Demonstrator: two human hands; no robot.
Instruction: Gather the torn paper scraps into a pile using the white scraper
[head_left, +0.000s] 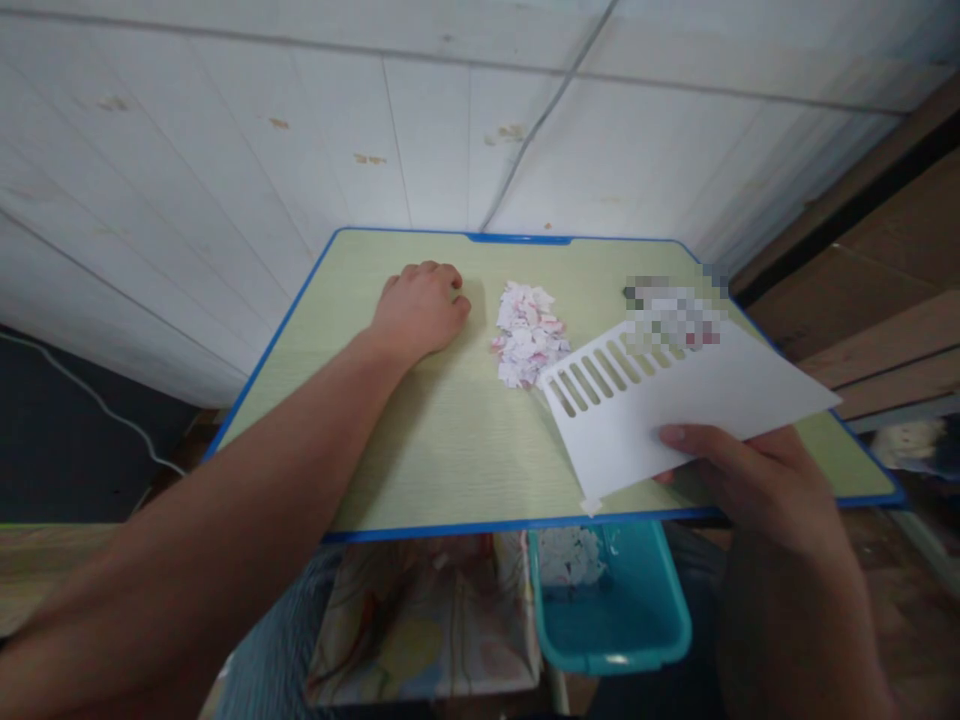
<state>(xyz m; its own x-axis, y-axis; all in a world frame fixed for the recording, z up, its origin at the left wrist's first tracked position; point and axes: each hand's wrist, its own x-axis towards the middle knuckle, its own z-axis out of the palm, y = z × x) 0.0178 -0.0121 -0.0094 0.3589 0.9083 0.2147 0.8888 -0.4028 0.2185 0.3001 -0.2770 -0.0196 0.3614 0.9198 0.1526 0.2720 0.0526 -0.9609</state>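
My right hand (757,475) grips a white sheet of stiff paper or card (637,440) by its near edge, thumb on top. The sheet is tilted above the table's right side, with a row of oblong slots along its far left edge. A small white paper scrap (591,507) shows at its lowest corner. My left hand (424,310) rests on the table with its fingers curled in, and nothing shows between thumb and forefinger. Between the hands lies a heap of torn paper bits (529,335), white with some pinkish ones, close to the sheet's slotted corner.
The pale green table (442,450) has a blue rim and stands against a white plank wall (300,130). Below its near edge are a teal bin (615,640) with white paper bits inside and a patterned box or bag (420,645). A blurred-out patch (675,310) covers the far right.
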